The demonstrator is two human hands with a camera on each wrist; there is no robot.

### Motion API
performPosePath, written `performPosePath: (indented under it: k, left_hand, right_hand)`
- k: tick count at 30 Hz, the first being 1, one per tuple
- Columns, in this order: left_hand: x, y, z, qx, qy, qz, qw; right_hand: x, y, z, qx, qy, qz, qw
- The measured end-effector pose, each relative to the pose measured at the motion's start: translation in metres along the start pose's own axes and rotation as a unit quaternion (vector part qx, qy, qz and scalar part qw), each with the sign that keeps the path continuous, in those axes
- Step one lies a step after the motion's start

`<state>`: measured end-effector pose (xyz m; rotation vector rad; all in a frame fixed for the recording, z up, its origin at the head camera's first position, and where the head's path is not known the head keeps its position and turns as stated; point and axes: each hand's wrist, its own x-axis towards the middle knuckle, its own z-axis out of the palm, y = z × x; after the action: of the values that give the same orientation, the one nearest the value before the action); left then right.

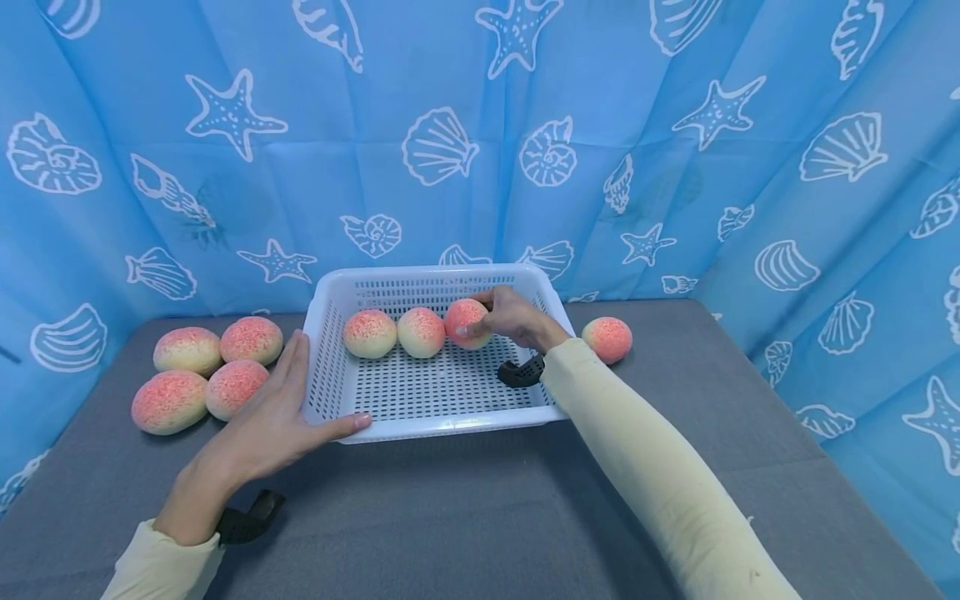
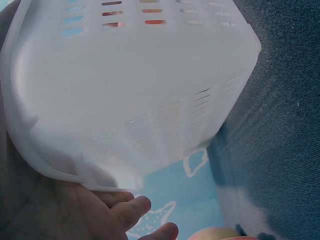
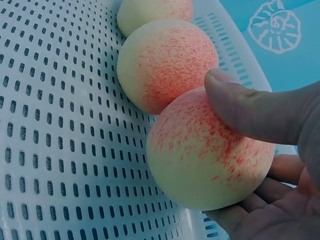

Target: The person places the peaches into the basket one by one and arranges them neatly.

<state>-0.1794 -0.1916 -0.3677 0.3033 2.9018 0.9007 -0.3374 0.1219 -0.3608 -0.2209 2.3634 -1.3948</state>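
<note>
A white perforated plastic basket (image 1: 450,427) stands on the grey cloth. My right hand (image 1: 517,318) reaches inside and holds a pink-and-cream peach (image 3: 200,160) between thumb and fingers, toward the back right. This fruit overlaps the middle peach (image 3: 165,65) in the right wrist view. Left of that one, another peach (image 1: 370,335) completes a row of three within the basket. My left hand (image 1: 277,425) rests against the basket's front left corner, thumb along the front rim and fingers straight along the left side. In the left wrist view, its palm meets the rim (image 2: 65,176).
Several peaches (image 1: 169,403) lie grouped on the cloth left of the basket, close by my left hand. One more peach (image 1: 607,340) sits beyond the right side, near my right forearm. A blue seashell-patterned curtain (image 1: 480,208) hangs right behind the table (image 1: 480,517).
</note>
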Motion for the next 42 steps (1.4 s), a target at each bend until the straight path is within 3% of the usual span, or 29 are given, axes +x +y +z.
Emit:
performPosePath:
  k: [14, 29, 42]
  left_hand:
    - [0.0005, 0.0010, 0.0001, -0.001, -0.006, -0.003, 1.0000]
    - [0.0009, 0.0011, 0.0006, 0.001, -0.004, -0.004, 1.0000]
    - [0.0002, -0.0008, 0.0004, -0.010, -0.001, 0.001, 1.0000]
  right_hand:
    - [-0.0020, 0.0024, 0.0016, -0.057, 0.018, 0.007, 0.998]
    - [-0.0041, -0.0006, 0.0007, -0.141, 0.043, 0.091, 0.985]
    - [-0.0006, 0.0037, 0.0084, -0.109, 0.039, 0.036, 0.993]
